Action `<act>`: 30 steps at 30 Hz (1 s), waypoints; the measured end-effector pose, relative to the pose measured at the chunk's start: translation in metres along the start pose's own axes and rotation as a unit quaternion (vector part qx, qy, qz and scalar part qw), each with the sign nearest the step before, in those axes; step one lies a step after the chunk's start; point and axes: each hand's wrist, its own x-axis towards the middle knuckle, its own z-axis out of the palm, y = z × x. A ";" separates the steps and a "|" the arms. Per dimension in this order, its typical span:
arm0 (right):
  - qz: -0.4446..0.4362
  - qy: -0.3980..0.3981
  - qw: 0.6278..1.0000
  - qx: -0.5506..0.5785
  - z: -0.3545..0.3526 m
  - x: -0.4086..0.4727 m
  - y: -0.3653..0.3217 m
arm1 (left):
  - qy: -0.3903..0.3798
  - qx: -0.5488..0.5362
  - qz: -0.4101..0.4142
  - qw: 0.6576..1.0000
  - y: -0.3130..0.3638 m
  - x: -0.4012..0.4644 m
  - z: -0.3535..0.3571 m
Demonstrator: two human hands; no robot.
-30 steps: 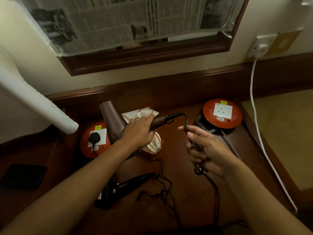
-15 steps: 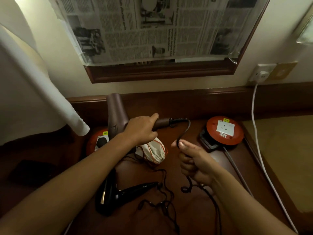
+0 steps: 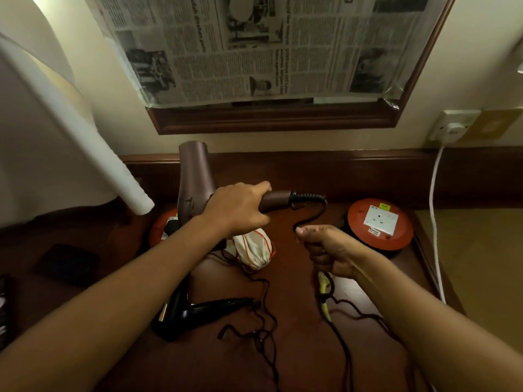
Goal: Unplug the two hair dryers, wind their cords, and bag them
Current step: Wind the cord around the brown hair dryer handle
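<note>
In the head view, at the centre of the frame, the left hand (image 3: 240, 207) grips the handle of the brown hair dryer (image 3: 195, 176), lifted above the dark wooden desk (image 3: 297, 363), barrel pointing up. Just right of it, the right hand (image 3: 328, 250) is curled round that dryer's black cord (image 3: 311, 216). The black hair dryer (image 3: 198, 312) lies lower centre, its cord loose. A white drawstring bag (image 3: 253, 248) sits under the left hand.

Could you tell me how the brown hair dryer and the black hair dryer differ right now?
The brown hair dryer is held up by its handle in the left hand; the black hair dryer lies on the table. The right hand grips the brown one's cord; the black one's lies loose. Both have dark cords.
</note>
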 end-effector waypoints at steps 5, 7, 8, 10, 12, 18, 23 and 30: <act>-0.065 0.047 0.994 -0.079 -0.012 0.003 -0.025 | -0.026 -0.033 0.008 0.999 0.003 -0.006 -0.005; -0.113 0.093 0.977 -0.153 -0.016 0.008 -0.033 | -0.042 -0.047 0.023 0.998 0.001 -0.010 -0.005; -0.140 0.115 0.963 -0.201 -0.018 0.011 -0.037 | -0.048 -0.039 0.035 0.997 0.001 -0.011 -0.005; -0.188 0.159 0.926 -0.287 -0.022 0.017 -0.044 | -0.060 0.006 0.057 0.997 0.000 -0.011 -0.006; -0.216 0.203 0.893 -0.340 -0.025 0.021 -0.052 | -0.069 0.044 0.070 0.994 0.000 -0.008 -0.008; -0.250 0.251 0.835 -0.421 -0.021 0.028 -0.085 | -0.083 0.083 0.093 0.989 -0.011 0.022 -0.006; -0.284 0.278 0.810 -0.431 -0.013 0.026 -0.096 | -0.098 0.121 0.075 0.985 -0.006 0.041 0.001; -0.361 0.296 0.809 -0.357 0.008 0.020 -0.045 | -0.066 0.105 0.003 0.992 -0.014 0.052 0.008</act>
